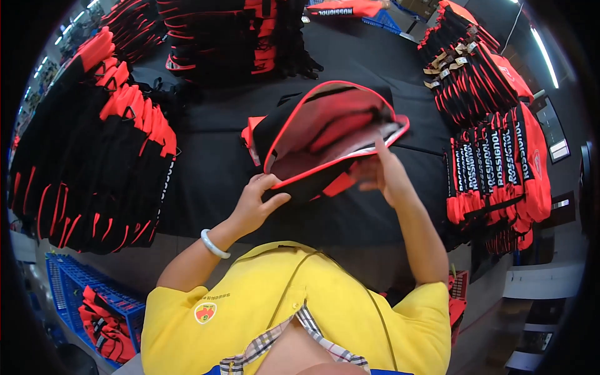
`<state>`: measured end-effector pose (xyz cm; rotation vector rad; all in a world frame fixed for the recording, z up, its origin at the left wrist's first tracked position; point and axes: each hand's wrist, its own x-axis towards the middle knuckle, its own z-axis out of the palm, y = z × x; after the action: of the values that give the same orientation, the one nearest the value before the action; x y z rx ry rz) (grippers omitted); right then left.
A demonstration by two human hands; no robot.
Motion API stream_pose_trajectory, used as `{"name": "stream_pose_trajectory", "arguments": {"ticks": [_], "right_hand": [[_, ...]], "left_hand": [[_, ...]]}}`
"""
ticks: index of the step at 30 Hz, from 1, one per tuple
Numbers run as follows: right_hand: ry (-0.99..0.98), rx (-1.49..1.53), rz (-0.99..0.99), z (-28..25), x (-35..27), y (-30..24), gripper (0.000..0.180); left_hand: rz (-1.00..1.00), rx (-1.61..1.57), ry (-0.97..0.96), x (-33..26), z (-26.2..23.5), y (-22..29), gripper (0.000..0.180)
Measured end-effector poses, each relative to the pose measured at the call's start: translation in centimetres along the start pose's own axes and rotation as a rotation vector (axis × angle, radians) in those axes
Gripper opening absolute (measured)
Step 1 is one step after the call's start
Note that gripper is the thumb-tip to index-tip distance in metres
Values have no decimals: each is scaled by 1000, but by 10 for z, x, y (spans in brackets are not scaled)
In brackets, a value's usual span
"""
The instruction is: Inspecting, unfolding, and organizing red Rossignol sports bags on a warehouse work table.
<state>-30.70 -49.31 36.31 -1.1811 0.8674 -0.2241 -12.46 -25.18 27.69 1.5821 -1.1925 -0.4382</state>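
Note:
In front of me a black bag (299, 190) with bright red-orange edging lies with its mouth spread wide, so its grey lining (294, 164) shows. My left hand (257, 199), with a pale bangle on the wrist, pinches the near left corner of the rim. My right hand (382, 174) is beside the near right side of the mouth, fingers apart and somewhat blurred, one digit reaching up to the rim. A red-orange patch (339, 185) shows on the bag's near face, next to the right hand. The deeper inside of the bag is smeared and hard to read.
Black-and-red bags stand in a long row (94, 162) at the left. A tall pile (212, 37) rises at the back, and more stacks (490, 159) line the right. A blue crate (62, 281) with red items sits low at left. Black cloth (212, 150) covers the table.

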Motion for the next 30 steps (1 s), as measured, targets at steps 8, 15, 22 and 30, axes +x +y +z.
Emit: {"name": "stream_pose_trajectory", "arguments": {"ticks": [8, 15, 22, 30], "right_hand": [[123, -1159, -1203, 49, -60, 13, 37], [-482, -204, -54, 31, -45, 22, 44], [-673, -219, 20, 52, -47, 24, 47], [-503, -314, 17, 37, -65, 24, 29]], "left_hand": [[-99, -591, -47, 34, -10, 42, 19], [-184, -659, -191, 28, -17, 36, 19], [-176, -625, -420, 21, -2, 56, 17], [-289, -646, -592, 22, -20, 60, 44]]}}
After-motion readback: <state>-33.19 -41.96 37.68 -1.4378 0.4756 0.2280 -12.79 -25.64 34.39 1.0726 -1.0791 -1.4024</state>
